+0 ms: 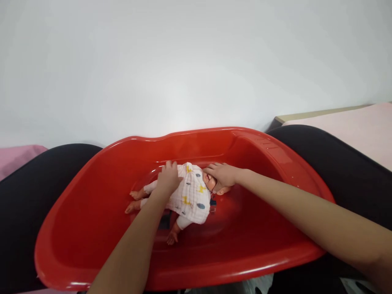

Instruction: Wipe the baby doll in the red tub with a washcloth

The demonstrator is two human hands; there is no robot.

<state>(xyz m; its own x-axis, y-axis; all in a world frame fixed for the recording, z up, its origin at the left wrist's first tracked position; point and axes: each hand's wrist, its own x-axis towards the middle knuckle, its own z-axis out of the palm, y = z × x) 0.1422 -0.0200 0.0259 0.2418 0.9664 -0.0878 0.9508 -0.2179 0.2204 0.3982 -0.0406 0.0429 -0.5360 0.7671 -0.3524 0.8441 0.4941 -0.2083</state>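
Observation:
A baby doll (174, 232) lies on its back in a red plastic baby bathtub (92, 204), its feet to the left and its head to the right. A white muslin cloth (196, 200) printed with yellow animals and grey-blue shapes covers its trunk. Over the doll's hips, at the cloth's left edge, my left hand (170, 178) is open with its fingers slightly bent; whether it presses on the doll is hidden. My right hand (225, 174) cups the doll's head, fingers across the forehead and thumb at the near side. One doll arm and both feet show.
Black surfaces (306, 151) flank the tub on both sides. A pale pink covered surface (352, 130) lies at the right, and pink fabric (18, 159) at the far left. Behind the tub rises a plain white wall (183, 65).

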